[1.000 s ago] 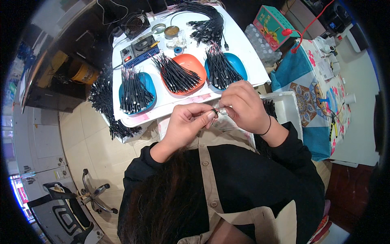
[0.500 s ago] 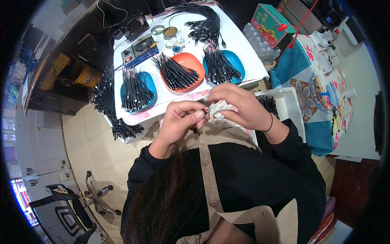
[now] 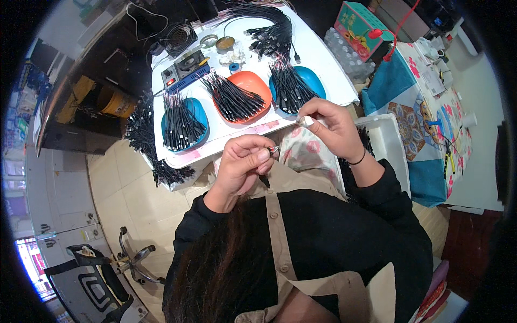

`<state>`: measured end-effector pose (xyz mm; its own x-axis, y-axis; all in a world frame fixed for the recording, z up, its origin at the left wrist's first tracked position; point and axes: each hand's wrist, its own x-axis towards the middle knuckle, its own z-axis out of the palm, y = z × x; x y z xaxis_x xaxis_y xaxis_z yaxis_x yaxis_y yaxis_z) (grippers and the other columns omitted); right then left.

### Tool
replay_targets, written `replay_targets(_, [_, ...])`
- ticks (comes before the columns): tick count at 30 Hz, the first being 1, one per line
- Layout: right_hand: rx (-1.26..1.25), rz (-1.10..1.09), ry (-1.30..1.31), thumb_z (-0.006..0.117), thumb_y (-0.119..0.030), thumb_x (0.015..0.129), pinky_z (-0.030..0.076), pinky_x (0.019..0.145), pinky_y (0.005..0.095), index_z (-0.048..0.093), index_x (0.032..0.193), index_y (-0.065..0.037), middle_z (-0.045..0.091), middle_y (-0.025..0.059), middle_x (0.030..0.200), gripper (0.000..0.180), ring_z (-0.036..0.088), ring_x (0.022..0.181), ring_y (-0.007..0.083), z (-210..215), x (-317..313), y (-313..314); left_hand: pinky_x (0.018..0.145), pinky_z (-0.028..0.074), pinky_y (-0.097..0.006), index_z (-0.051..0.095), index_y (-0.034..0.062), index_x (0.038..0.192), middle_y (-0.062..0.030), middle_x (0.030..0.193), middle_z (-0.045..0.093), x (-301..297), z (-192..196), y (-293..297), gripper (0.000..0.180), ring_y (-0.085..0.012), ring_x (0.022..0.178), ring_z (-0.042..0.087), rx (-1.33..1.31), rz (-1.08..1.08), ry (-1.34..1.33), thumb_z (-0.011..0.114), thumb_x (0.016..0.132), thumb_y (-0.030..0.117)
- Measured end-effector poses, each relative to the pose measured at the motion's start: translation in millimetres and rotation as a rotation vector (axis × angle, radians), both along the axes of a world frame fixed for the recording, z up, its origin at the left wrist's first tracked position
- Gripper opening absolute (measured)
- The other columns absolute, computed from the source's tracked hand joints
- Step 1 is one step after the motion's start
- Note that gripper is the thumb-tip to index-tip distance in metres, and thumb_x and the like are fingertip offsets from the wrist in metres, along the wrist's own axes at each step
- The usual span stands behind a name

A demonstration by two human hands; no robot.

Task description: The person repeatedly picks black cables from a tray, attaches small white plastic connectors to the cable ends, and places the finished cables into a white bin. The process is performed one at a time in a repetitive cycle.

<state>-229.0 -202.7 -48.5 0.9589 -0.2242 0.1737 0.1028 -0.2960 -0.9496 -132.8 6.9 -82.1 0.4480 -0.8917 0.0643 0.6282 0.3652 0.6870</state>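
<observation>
From the head view, the left hand point(image 3: 245, 161) grips a short black cable point(image 3: 263, 178) between thumb and forefinger, its wire end poking out past the fingertips toward the right hand and its black length hanging below. The right hand point(image 3: 333, 132) is apart from the cable, up and to its right, with thumb and fingertips pinched together; whether they hold anything is unclear. Beyond the hands, a white surface point(image 3: 330, 78) carries bundled black cables in an orange tray point(image 3: 252, 82) between two blue ones.
</observation>
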Motion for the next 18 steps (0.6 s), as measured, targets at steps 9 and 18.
replay_targets(9, [-0.759, -0.044, -0.763, 0.069, -0.012, 0.066, 0.047, 0.065, 0.0302, 0.069, 0.092, -0.009, 0.065, 0.0032, 0.095, 0.026, 0.06, 0.084, 0.0193, -2, 3, 13, 0.052, 0.033, -0.021, 0.061, -0.0037, 0.108, -0.0105, 0.091, 0.063, 3, -13, -8, 0.02, -0.0081, 0.06, 0.046, -0.128, -0.195, 0.34, 0.059, 0.09, 0.005])
replay_targets(18, [-0.853, 0.032, -0.772, 0.068, -0.011, 0.068, 0.043, 0.063, 0.0309, 0.064, 0.09, -0.005, 0.062, 0.0043, 0.093, 0.023, 0.058, 0.081, 0.0187, 1, 8, 16, 0.051, 0.032, -0.023, 0.064, -0.0018, 0.106, -0.0082, 0.087, 0.064, 1, -11, -8, 0.019, -0.0093, 0.06, 0.047, -0.088, -0.262, 0.401, 0.062, 0.088, 0.006])
